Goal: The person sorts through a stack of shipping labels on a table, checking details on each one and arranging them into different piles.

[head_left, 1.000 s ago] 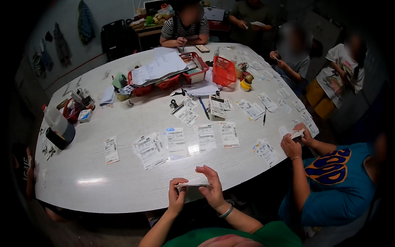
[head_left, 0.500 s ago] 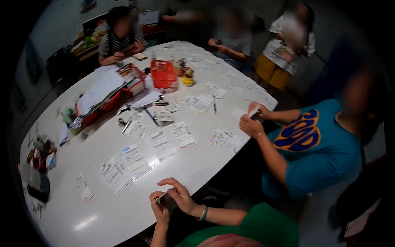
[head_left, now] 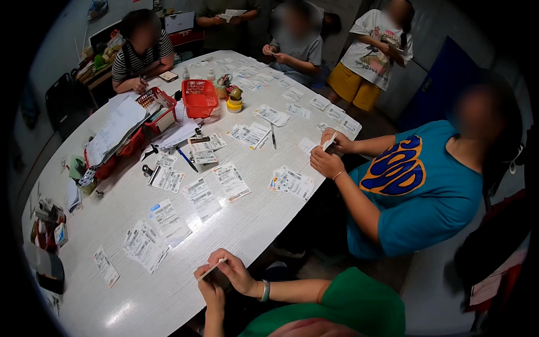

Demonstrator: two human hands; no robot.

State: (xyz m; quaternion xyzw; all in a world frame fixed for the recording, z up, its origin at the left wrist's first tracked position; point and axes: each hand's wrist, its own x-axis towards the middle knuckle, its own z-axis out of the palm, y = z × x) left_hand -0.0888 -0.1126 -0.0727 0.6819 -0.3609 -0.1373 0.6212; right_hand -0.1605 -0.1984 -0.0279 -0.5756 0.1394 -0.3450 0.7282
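A thin stack of paper slips (head_left: 213,270) is held at the table's front edge, seen almost edge-on. My left hand (head_left: 209,291) grips its left side, with the fingers closed around it. On the other side, my right hand (head_left: 234,275) has its fingers bent against the top edge of the stack. Just beyond my hands, a fanned pile of printed labels (head_left: 145,247) lies on the white table (head_left: 185,292). Beside it are a label pile with a blue mark (head_left: 170,223) and a single narrow label (head_left: 105,267).
More label piles (head_left: 231,181) spread toward the far side, with a blue pen (head_left: 186,159) and binder clips among them. Red baskets (head_left: 200,96) and loose papers (head_left: 117,128) occupy the middle. A person in a teal shirt (head_left: 432,185) handles slips at right; several others are around the far end.
My right hand's raised fingers have come down onto the stack. The whole view has shifted a little and become sharper. The label piles on the table look the same.
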